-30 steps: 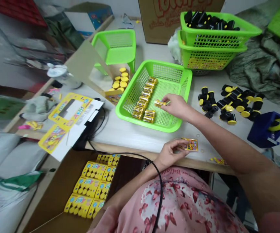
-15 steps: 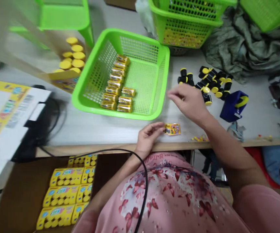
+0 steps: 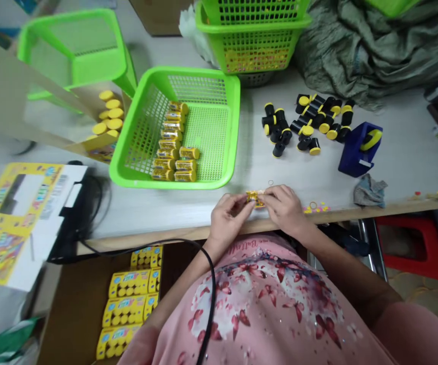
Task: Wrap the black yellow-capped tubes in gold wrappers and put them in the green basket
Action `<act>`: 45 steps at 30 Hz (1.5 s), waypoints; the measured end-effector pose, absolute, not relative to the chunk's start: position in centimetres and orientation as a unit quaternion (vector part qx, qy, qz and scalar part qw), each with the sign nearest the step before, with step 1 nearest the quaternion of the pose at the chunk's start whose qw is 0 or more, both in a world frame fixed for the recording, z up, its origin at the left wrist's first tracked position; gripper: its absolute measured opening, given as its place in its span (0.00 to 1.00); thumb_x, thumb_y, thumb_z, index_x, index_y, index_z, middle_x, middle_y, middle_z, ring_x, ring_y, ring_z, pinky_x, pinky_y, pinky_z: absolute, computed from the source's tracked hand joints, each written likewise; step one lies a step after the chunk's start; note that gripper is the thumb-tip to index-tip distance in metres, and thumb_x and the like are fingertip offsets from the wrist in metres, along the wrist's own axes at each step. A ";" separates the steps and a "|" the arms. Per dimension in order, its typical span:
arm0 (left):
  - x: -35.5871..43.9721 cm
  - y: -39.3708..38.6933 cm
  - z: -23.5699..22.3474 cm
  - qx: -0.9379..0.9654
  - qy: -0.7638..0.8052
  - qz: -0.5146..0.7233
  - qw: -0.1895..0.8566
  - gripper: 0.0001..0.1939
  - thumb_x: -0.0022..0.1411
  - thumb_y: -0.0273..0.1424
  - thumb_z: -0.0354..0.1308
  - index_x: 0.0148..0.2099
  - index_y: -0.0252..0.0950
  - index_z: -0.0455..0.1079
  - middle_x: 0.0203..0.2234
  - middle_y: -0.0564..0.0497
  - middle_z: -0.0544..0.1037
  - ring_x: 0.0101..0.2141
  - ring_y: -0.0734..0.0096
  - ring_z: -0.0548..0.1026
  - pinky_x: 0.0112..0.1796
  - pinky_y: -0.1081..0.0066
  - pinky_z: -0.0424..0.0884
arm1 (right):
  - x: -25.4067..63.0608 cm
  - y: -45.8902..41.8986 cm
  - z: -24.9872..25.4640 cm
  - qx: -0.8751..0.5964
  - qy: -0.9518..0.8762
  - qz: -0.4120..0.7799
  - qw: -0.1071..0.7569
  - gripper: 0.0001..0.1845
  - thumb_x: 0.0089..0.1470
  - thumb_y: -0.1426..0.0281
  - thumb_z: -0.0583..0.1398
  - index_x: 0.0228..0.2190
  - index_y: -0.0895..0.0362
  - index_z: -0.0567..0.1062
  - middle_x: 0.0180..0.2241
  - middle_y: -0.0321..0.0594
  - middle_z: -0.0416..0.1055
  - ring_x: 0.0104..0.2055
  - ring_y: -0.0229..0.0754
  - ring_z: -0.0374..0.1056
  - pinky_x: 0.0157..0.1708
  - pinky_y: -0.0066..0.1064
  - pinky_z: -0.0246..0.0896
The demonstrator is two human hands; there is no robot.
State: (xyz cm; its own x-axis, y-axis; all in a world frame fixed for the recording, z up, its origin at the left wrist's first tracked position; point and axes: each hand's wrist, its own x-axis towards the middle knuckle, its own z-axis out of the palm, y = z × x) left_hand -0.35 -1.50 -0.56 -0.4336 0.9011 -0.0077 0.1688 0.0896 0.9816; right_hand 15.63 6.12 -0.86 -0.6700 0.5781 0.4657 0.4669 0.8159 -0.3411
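Observation:
Over the table's front edge, my left hand (image 3: 226, 217) pinches the left side of a small, shiny yellow printed wrapper (image 3: 256, 198). My right hand (image 3: 286, 209) has its fingers closed on the wrapper's right side, and the fingertips of both hands hide part of it. Whether anything is inside it I cannot tell. Behind my hands stands a green basket (image 3: 235, 126) with several yellow-wrapped tubs (image 3: 171, 135) lying in rows. Small black tubs with yellow lids (image 3: 320, 119) lie loose on the table to the right.
A blue tape dispenser (image 3: 352, 152) stands at right, by a crumpled cloth (image 3: 370, 191). Tiny yellow and pink bits (image 3: 321, 208) lie near the edge. Stacked green baskets (image 3: 255, 30) stand behind. A black cable (image 3: 213, 284) crosses my front. Yellow boxes (image 3: 123, 310) fill a carton below.
My right hand has come down from beside the basket to the wrapper, and its fingers now grip it. My left hand keeps hold. The whole view has shifted.

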 end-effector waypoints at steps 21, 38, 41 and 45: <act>-0.5 -0.1 0.9 0.153 0.521 0.574 0.613 0.18 0.36 0.40 0.76 0.28 0.34 0.80 0.25 0.49 0.83 0.28 0.68 0.79 0.38 0.66 0.77 | 22.6 19.2 -0.4 -0.606 -0.659 0.188 0.403 0.17 0.51 0.67 0.62 0.44 0.57 0.70 0.40 0.45 0.72 0.40 0.46 0.72 0.45 0.46 0.69; -0.4 -0.8 1.1 0.155 0.512 0.541 0.649 0.16 0.32 0.34 0.78 0.27 0.36 0.81 0.23 0.49 0.83 0.26 0.73 0.78 0.38 0.72 0.74 | 19.3 9.8 3.7 -0.299 -0.645 0.669 0.217 0.18 0.54 0.61 0.65 0.46 0.55 0.77 0.42 0.41 0.76 0.40 0.39 0.72 0.40 0.33 0.74; -0.5 -0.7 1.0 0.153 0.513 0.540 0.650 0.16 0.32 0.33 0.78 0.28 0.36 0.81 0.24 0.49 0.83 0.26 0.70 0.79 0.39 0.68 0.75 | 19.3 9.7 3.6 -0.309 -0.658 0.652 0.216 0.19 0.55 0.60 0.64 0.46 0.55 0.76 0.43 0.42 0.75 0.40 0.40 0.72 0.40 0.34 0.74; -0.2 -0.4 0.9 0.148 0.495 0.546 0.659 0.17 0.33 0.33 0.77 0.30 0.36 0.82 0.27 0.48 0.84 0.29 0.67 0.80 0.40 0.65 0.76 | 18.9 9.2 3.6 -0.317 -0.703 0.598 0.217 0.18 0.55 0.62 0.63 0.46 0.54 0.76 0.44 0.42 0.75 0.39 0.38 0.72 0.43 0.34 0.73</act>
State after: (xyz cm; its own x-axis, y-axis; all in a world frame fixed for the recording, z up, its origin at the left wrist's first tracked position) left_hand -0.22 -0.44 0.88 -0.0861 0.8673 -0.4903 -0.5735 0.3593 0.7362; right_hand 18.91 9.19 3.61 -0.7050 0.7053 -0.0736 0.1857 0.0836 -0.9790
